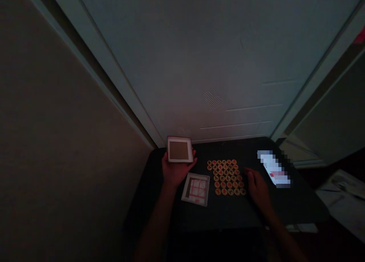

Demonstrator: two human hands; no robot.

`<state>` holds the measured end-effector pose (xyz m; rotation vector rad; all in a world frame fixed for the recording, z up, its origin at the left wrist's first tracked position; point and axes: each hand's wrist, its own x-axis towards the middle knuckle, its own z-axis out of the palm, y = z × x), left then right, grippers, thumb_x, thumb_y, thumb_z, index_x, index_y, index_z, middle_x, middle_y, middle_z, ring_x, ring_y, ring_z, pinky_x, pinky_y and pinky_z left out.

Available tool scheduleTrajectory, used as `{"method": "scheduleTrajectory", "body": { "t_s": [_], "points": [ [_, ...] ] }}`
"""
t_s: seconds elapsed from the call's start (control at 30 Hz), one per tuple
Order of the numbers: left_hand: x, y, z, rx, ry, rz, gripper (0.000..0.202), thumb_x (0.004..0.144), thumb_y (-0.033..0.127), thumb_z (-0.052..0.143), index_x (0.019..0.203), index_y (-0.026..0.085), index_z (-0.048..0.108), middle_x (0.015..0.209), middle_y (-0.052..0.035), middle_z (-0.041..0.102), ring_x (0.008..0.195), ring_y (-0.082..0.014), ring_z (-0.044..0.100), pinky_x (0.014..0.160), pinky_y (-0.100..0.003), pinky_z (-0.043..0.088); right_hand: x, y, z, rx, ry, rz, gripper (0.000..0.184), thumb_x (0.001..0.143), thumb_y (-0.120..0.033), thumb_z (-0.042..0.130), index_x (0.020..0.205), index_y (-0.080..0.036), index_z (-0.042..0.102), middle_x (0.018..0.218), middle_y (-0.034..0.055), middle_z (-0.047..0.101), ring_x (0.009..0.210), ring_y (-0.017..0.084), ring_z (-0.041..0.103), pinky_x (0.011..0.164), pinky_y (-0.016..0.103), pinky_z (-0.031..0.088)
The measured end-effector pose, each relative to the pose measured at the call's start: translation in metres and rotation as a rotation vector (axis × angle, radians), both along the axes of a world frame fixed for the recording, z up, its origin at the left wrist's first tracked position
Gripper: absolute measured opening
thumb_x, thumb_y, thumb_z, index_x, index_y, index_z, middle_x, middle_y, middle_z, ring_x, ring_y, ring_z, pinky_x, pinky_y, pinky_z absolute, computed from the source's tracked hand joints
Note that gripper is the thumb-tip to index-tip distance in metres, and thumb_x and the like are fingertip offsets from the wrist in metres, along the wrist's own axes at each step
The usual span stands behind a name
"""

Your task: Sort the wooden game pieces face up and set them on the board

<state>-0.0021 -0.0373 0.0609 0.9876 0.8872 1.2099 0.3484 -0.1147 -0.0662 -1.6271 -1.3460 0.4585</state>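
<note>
My left hand (pixel 175 170) holds up a square box lid (pixel 179 149), white-rimmed with a brown inside, above the far left of a small dark table (pixel 222 212). Below it the other half of the box (pixel 196 188) lies on the table with a folded white sheet with red lines inside. Several round wooden pieces with red and dark marks (pixel 226 177) lie in a neat grid at the table's middle. My right hand (pixel 257 188) rests on the table just right of the grid, fingers lying loosely flat, holding nothing.
A blurred white and red object (pixel 274 168) lies at the table's far right. A pale door or panel (pixel 216 64) stands behind the table, a wall on the left. The room is dim. Pale items (pixel 342 193) lie low on the right.
</note>
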Motion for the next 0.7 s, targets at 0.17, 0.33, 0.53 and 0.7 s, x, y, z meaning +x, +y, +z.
{"method": "scheduleTrajectory", "body": {
  "t_s": [0.17,0.33,0.53,0.7],
  "points": [
    [0.012,0.024,-0.011,-0.017,0.053,0.068,0.064,0.096,0.061,0.041,0.153,0.032,0.039,0.147,-0.0081,0.057,0.132,-0.0373,0.056,0.1,-0.066,0.049,-0.002,0.0,0.001,0.008,0.026,-0.003,0.053,0.1,-0.058,0.038,0.124,-0.019,0.066,0.118,0.0148,0.07,0.11,0.029,0.065,0.099,0.05,0.049],
    [0.011,0.052,-0.048,-0.29,0.061,0.101,0.041,0.091,0.034,0.062,0.13,0.02,0.058,0.134,-0.0144,0.066,0.119,-0.032,0.066,0.093,-0.053,0.06,-0.003,0.0,0.003,0.008,0.009,-0.003,0.053,0.1,-0.059,0.038,0.122,-0.02,0.067,0.117,0.0141,0.071,0.108,0.029,0.065,0.099,0.049,0.049],
    [0.009,0.079,-0.066,-0.32,0.192,0.152,0.043,0.08,0.019,0.079,0.119,0.017,0.061,0.119,-0.0168,0.07,0.104,-0.0303,0.071,0.082,-0.048,0.065,-0.002,0.001,0.0,0.001,0.012,0.009,0.051,0.101,-0.057,0.038,0.121,-0.02,0.067,0.12,0.0136,0.07,0.111,0.029,0.064,0.099,0.049,0.049],
    [0.013,0.095,-0.067,-0.338,0.175,0.154,0.04,0.084,0.022,0.078,0.119,0.016,0.059,0.118,-0.017,0.069,0.099,-0.0259,0.073,0.086,-0.046,0.063,-0.003,0.0,0.001,0.001,0.011,0.006,0.049,0.101,-0.055,0.039,0.122,-0.02,0.067,0.12,0.0137,0.07,0.111,0.029,0.064,0.099,0.049,0.05]
  ]
}}
